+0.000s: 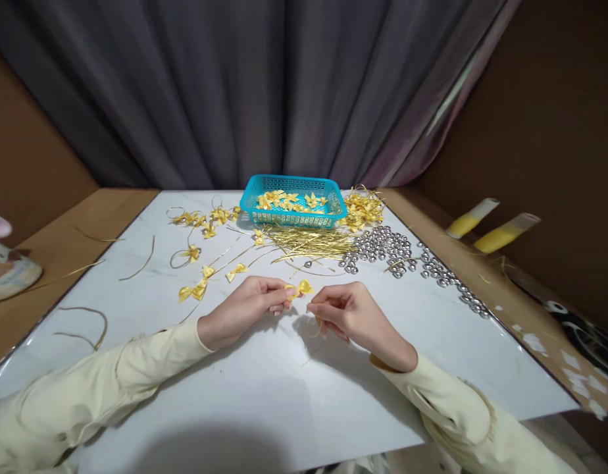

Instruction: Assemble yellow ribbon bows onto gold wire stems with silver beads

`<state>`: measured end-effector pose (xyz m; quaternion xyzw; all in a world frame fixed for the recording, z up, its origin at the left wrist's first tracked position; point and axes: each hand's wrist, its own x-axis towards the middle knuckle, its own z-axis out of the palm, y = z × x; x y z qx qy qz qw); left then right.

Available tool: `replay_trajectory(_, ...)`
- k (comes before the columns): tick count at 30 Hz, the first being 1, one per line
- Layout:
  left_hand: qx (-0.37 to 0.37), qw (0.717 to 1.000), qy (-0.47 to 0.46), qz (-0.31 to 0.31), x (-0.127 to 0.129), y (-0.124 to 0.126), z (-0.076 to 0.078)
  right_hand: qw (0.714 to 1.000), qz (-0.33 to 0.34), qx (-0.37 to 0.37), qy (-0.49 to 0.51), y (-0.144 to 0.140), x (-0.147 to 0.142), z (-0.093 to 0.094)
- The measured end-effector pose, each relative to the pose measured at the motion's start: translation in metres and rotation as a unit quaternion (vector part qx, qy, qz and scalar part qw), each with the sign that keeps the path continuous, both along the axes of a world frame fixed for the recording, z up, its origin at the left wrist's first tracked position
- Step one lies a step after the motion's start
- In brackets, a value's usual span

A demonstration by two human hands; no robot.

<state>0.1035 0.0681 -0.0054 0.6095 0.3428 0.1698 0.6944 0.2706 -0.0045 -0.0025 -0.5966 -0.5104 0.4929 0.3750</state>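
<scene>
Between the thumb and fingers of my left hand (249, 299) is a small yellow ribbon bow (304, 287), partly covered by the fingertips. My right hand (351, 311) is pinched closed just right of the bow, apart from it. A faint thin strand seems to hang below those fingers, too blurred to name. Beyond my hands lies a bundle of gold wire ties (311, 243), with a spread of silver ring-like pieces (383, 247) to its right. More yellow bows (193, 291) lie left of my left hand, some with gold ties attached.
A blue plastic basket (341, 209) holding yellow bows stands at the back of the white table (264, 395). Beside it is a heap of yellow bows with ties (363, 209). Black-handled scissors (590, 342) and two yellow rolls (504, 234) are at right. A grey curtain (225, 92) hangs behind.
</scene>
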Motion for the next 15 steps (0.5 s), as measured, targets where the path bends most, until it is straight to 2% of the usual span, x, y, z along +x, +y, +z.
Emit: replay_trajectory(15,0.02,1.0,0.009,-0.005,-0.0003,-0.0001,0.0025,1.0,-0.001,-0.004,0.011,-0.0006,-0.0002,0.004)
